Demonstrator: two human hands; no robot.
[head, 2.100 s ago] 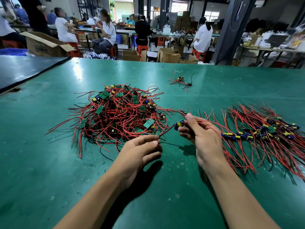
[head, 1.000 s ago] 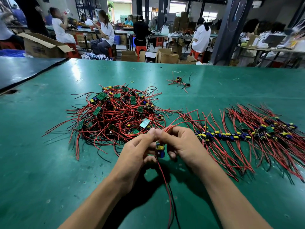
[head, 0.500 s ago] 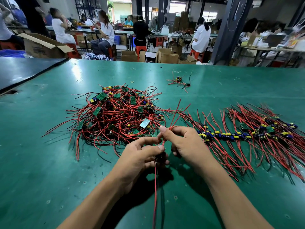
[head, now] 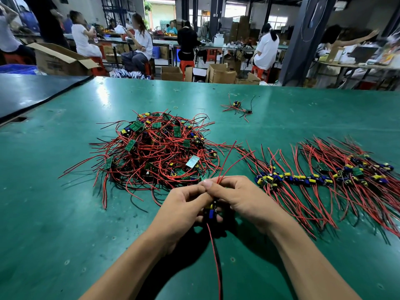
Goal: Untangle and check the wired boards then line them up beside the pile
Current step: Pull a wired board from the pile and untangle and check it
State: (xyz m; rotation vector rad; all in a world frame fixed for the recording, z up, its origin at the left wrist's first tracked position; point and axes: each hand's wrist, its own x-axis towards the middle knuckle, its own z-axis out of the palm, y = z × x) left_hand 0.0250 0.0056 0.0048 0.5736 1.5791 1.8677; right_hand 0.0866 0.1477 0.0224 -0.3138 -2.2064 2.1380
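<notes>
**Green workshop table, one board held in two hands**

Head view: a green table (head: 65,213) fills the foreground of a busy workshop, with seated workers behind it. Both hands meet close together over its near middle. The left hand (head: 184,204) curls round one board (head: 211,211), whose blue and yellow parts show between the hands. The right hand (head: 244,198) pinches that board's red wires (head: 227,162), which fan up and away; another red wire trails toward the person. One tangled pile (head: 160,152) lies just beyond the left hand, its boards too many to count. One row (head: 303,178) of laid-out boards stretches away to the right of the right hand. One small stray cluster (head: 237,107) lies far beyond both hands.
</notes>
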